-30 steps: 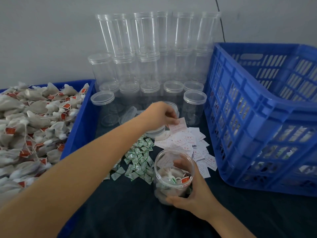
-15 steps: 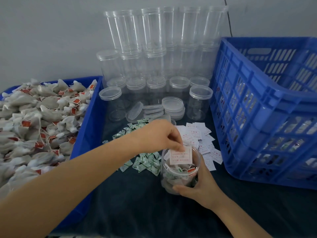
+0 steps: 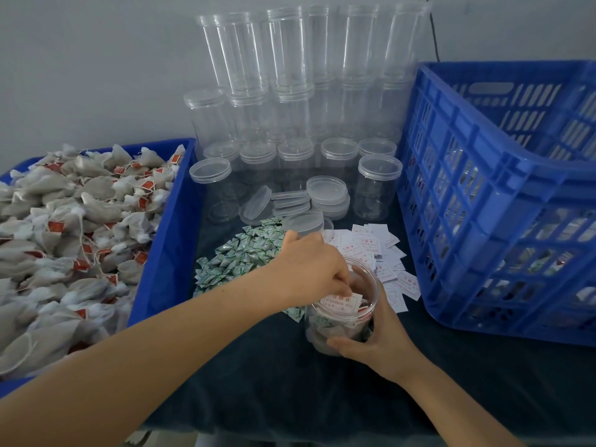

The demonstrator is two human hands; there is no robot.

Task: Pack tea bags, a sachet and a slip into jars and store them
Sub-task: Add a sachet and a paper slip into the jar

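Observation:
A clear open jar (image 3: 367, 285) stands on the dark cloth in front of me, with tea bags and a green sachet inside. My right hand (image 3: 377, 343) grips its lower side. My left hand (image 3: 314, 266) reaches into the jar's mouth and pinches a white slip with red print (image 3: 342, 303), which lies just inside the rim. A heap of green sachets (image 3: 238, 256) lies left of the jar and a spread of white slips (image 3: 377, 250) lies behind it. Tea bags with red tags (image 3: 74, 227) fill the blue tray at the left.
Stacked empty clear jars (image 3: 290, 101) stand against the wall, with loose lids (image 3: 325, 191) in front of them. A tall blue crate (image 3: 503, 195) holding packed jars stands at the right. The blue tray's wall (image 3: 164, 250) borders the cloth at the left.
My left hand carried a slip from the pile back to the jar and has lowered it into the jar's mouth. My right hand has kept hold of the jar.

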